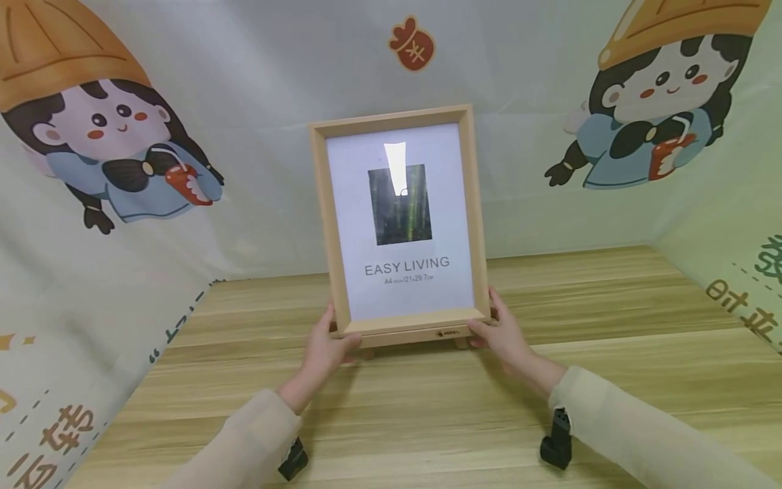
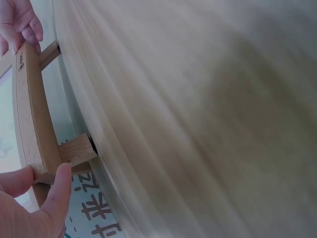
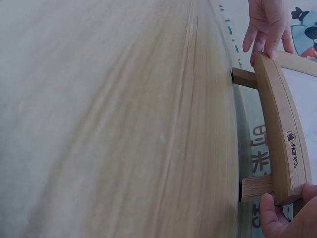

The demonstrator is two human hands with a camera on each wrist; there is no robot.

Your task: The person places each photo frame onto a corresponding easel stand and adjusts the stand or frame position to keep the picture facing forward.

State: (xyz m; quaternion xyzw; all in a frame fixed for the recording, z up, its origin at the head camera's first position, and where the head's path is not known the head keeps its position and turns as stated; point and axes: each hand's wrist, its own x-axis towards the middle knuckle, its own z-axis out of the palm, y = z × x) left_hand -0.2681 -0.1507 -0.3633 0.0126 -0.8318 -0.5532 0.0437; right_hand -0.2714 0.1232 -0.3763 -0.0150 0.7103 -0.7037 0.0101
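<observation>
A light wood picture frame (image 1: 478,217) stands nearly upright, leaning slightly back, on the ledge of a wooden tabletop easel (image 1: 409,337). Behind its glass is a white sheet with a dark green bamboo picture and the words "EASY LIVING". At the ledge's left end, my left hand (image 1: 322,350) grips between thumb and fingers. The opposite end is held the same way by my right hand (image 1: 506,339). Two short easel feet show below the ledge in the left wrist view, one of them a wooden foot (image 2: 78,149). The frame hides the easel's back.
The easel stands on a wood-grain table (image 1: 415,407). A pale cloth (image 1: 263,170) with cartoon figures and lettering hangs behind and along both sides. Small black devices, such as the right one (image 1: 557,438), hang below both sleeves.
</observation>
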